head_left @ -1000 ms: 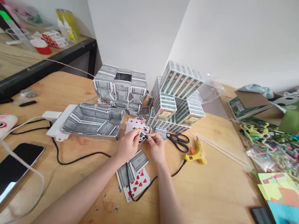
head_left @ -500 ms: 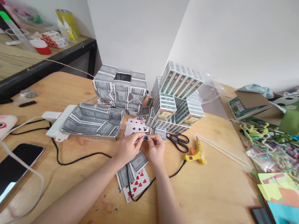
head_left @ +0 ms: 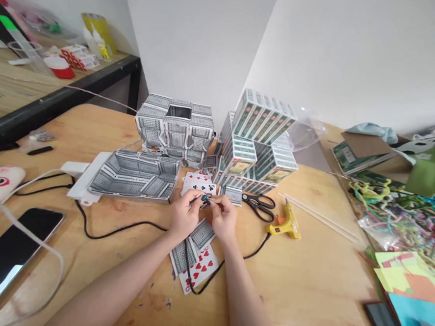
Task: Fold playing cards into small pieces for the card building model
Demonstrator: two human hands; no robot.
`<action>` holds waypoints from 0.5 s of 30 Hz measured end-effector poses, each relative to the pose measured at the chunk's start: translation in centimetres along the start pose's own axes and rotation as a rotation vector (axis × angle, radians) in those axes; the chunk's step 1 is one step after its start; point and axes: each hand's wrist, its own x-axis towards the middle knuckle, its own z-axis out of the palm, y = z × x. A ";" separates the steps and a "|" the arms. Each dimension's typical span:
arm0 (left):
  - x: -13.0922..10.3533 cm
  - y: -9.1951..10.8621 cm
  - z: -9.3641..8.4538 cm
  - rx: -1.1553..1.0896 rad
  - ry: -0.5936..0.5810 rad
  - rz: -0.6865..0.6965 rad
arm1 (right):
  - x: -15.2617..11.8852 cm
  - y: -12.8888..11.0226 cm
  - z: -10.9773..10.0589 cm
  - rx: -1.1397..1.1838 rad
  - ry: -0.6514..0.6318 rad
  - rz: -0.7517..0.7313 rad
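My left hand [head_left: 186, 215] and my right hand [head_left: 224, 217] meet above the table, the fingers of both pinched. Between their fingertips is a small dark, bluish piece [head_left: 206, 200], too small to tell its kind. Beneath and in front of the hands lie face-down playing cards [head_left: 202, 235] and a face-up hearts card [head_left: 204, 270], with a black cord [head_left: 194, 292] across them. More face-up cards [head_left: 197, 183] lie just beyond my fingers. A face-down stack of cards [head_left: 233, 196] sits by my right hand.
Behind stand a card-covered structure [head_left: 177, 131], an open card-covered box [head_left: 135, 177] and stacked card packs [head_left: 264, 116]. Black scissors [head_left: 261, 207], a yellow glue gun [head_left: 287, 224] and white sticks [head_left: 320, 218] lie right. A phone [head_left: 16, 259] and power strip [head_left: 87, 184] are left.
Both hands have shifted slightly left and down toward me, and the fingertips have moved a little apart. The dark piece between them shows more. Everything else stays in place.
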 end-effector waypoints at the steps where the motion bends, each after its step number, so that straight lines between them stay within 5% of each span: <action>1: 0.0 0.0 0.1 -0.018 0.014 -0.017 | 0.0 0.0 0.0 0.000 0.000 0.003; 15: 0.5 0.3 -0.2 0.198 -0.014 0.058 | 0.2 -0.6 0.0 0.127 -0.010 0.121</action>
